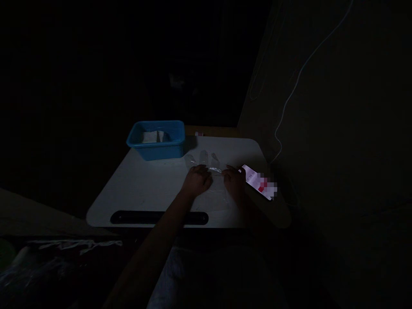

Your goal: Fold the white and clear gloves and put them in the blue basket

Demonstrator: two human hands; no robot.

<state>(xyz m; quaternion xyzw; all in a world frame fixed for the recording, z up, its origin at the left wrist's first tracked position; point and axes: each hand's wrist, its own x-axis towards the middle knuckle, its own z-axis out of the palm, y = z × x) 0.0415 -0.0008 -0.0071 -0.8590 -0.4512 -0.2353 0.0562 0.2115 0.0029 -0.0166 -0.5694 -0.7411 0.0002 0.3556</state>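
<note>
A thin, clear plastic glove (204,158) lies on the white table (138,184), its finger-shaped ends pointing away from me. A shiny crease runs across it between my hands. My left hand (198,178) is closed on the glove's left side, fingers curled over the crease. On the other side my right hand (234,180) pinches the crease's right end. Some of the glove appears to spread toward me below the hands, faint in the dim light. Close to my right hand lies a lit phone (254,180), its screen partly blurred.
At the table's back left stands a blue plastic bin (157,152) with a pale object (154,136) inside. A black slot (135,217) runs along the near edge. A white cable (291,92) hangs down the wall at right. The surroundings are very dark.
</note>
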